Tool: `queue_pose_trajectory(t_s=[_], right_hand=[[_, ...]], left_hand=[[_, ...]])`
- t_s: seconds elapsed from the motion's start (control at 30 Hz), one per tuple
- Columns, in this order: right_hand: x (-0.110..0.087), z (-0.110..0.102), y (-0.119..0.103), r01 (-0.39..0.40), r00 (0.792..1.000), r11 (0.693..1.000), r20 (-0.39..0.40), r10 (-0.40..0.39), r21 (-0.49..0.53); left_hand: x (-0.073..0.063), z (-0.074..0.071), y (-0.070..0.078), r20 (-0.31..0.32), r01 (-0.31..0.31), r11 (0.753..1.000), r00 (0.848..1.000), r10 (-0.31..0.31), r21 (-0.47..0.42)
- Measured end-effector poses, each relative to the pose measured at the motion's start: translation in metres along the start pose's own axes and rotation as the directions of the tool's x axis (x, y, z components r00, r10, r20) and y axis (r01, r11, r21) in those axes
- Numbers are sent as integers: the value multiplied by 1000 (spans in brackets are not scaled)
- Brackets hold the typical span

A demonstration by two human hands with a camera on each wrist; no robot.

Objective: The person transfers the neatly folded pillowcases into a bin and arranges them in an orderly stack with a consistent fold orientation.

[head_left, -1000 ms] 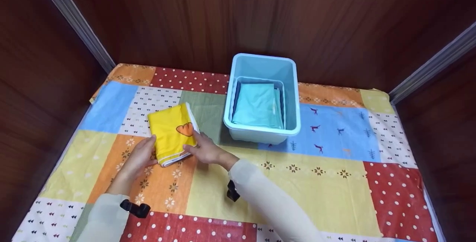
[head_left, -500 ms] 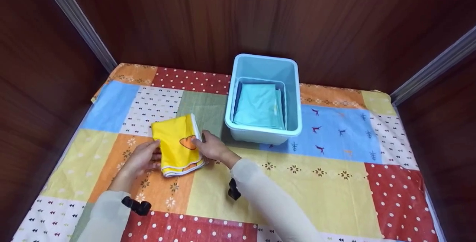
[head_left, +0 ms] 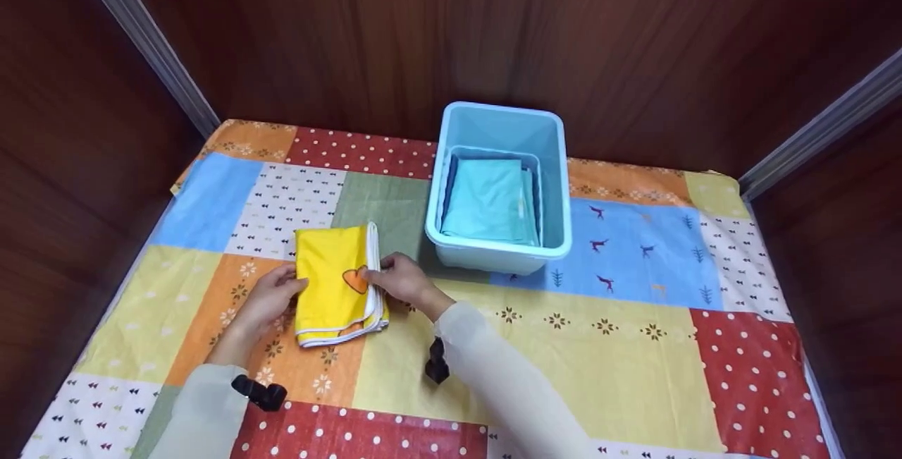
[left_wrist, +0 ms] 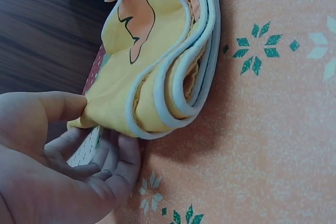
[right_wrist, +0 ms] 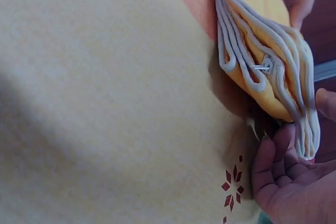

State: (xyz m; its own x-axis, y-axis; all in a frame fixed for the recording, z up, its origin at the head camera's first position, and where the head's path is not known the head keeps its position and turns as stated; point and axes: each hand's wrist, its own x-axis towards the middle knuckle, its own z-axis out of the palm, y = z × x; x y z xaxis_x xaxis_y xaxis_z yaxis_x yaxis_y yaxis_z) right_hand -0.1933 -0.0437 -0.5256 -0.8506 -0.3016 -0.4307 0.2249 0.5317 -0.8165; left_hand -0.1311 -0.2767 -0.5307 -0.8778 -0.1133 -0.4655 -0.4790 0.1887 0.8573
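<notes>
A folded yellow cloth [head_left: 328,283] with white piped edges and an orange printed shape lies flat between both hands, left of the tub. In the left wrist view its stacked layers curve at the near end. My left hand [head_left: 271,297] pinches its left edge, thumb on top and fingers beneath. On the opposite side my right hand [head_left: 405,279] pinches the piped edge between thumb and fingers. A small pale metal-like piece [right_wrist: 265,66] shows among the layers in the right wrist view.
A light blue tub [head_left: 557,233] stands right of the cloth, near the back wall, with folded turquoise cloth [head_left: 486,198] in a smaller container [head_left: 538,191] inside. Beneath everything spreads a patchwork-print sheet [head_left: 564,367]. Dark wood-grain panels [head_left: 338,43] enclose the back and sides.
The yellow cloth has come down, nearer to the person, and turned so that its sides run straighter. Both hands keep to its edges. The tub has stayed put.
</notes>
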Motion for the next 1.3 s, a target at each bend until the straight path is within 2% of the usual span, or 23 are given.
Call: queue_pose_trajectory(t_s=[0.1,0.23,0.33,0.47,0.57,0.7,0.8,0.93,1.1,1.3], right_hand=[[1,0,2,-3,1000,999,4,2,39],[1,-1,3,29,1000,996,-4,-29,88],[0,-2,5,94,995,991,-25,-92,91],[1,1,8,200,979,976,-48,-196,88],[3,4,9,237,972,964,-38,-234,118],[2,6,10,238,970,953,12,-245,188],[1,8,12,244,964,944,55,-262,223],[0,11,13,291,948,945,90,-306,151],[0,11,14,308,943,951,127,-308,13],[2,11,17,286,948,958,149,-280,-21]], left_hand=[[1,0,-1,6,-25,1000,1000,25,14],[2,1,-4,30,-46,999,998,47,-28],[3,1,-8,21,-64,995,998,66,-70],[4,2,-10,-6,-69,992,998,69,-108],[3,1,-9,-22,-70,991,997,68,-117],[2,3,-8,-16,-133,984,991,132,-118],[1,5,-9,37,-201,973,978,206,-116],[2,6,-11,84,-260,964,961,263,-50],[2,5,-13,104,-243,969,966,237,48],[6,3,-18,127,-221,972,969,210,77]])
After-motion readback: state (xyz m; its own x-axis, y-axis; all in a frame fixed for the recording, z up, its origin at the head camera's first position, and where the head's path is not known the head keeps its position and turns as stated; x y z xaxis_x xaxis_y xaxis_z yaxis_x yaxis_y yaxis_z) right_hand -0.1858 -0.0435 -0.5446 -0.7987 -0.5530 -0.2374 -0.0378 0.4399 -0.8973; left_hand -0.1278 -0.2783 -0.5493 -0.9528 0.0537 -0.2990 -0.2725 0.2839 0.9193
